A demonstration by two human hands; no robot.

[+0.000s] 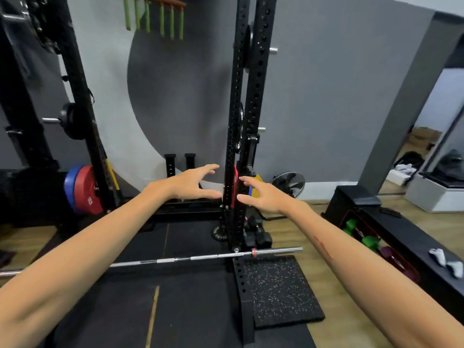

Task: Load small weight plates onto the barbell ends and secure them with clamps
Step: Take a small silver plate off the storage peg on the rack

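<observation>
Left hand: your left hand [194, 182] reaches forward with fingers spread and relaxed, gripping nothing, just left of the black rack post [238, 121].
Right hand: your right hand [261, 197] is likewise spread and empty, fingers pointing at the post from its right side.
Small plates: a thin red plate [235, 187] shows edge-on between your hands, mostly hidden by the post; behind your right hand are slivers of a yellow plate [258, 189] and something blue, too cut off to tell.
Barbell: the barbell [200, 258] lies flat on the floor below your arms, a slim steel rod with rough gripping bands; its smooth right sleeve, ringed in red, ends bare above the speckled pad [281, 290]. Your left forearm cuts off its left part.
Post: square black steel, punched with rows of round holes.
Floor: dark matte rubber mat [195, 310], wood boards to the right.
Clamps: you cannot make any out.
Other plates: thick blue and red plates [82, 192] lean at the left post.
</observation>
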